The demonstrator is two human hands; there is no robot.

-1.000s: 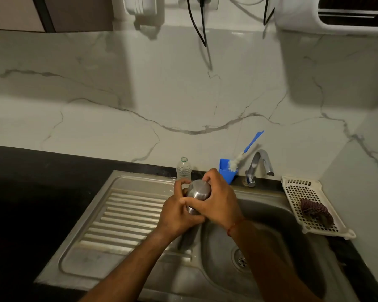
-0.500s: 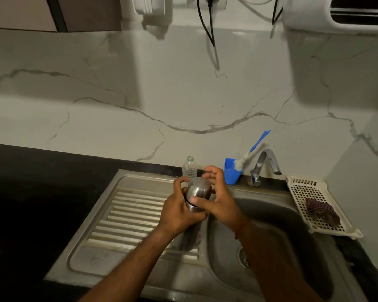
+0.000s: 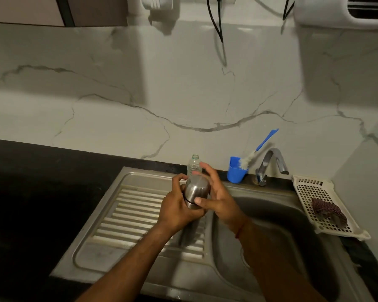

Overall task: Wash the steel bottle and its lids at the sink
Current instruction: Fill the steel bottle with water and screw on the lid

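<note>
steel bottle [image 3: 192, 204] near upright, lid [image 3: 198, 187] up; left hand [image 3: 177, 207] grasping it, right hand [image 3: 220, 199] released.

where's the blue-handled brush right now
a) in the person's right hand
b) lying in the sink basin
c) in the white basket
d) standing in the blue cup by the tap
d: the brush stands bristles-down in the blue cup, just left of the tap.

Single head-worn view, forward and down over the sink [image 3: 127, 177] (close, wide-angle), wall beyond.
</note>
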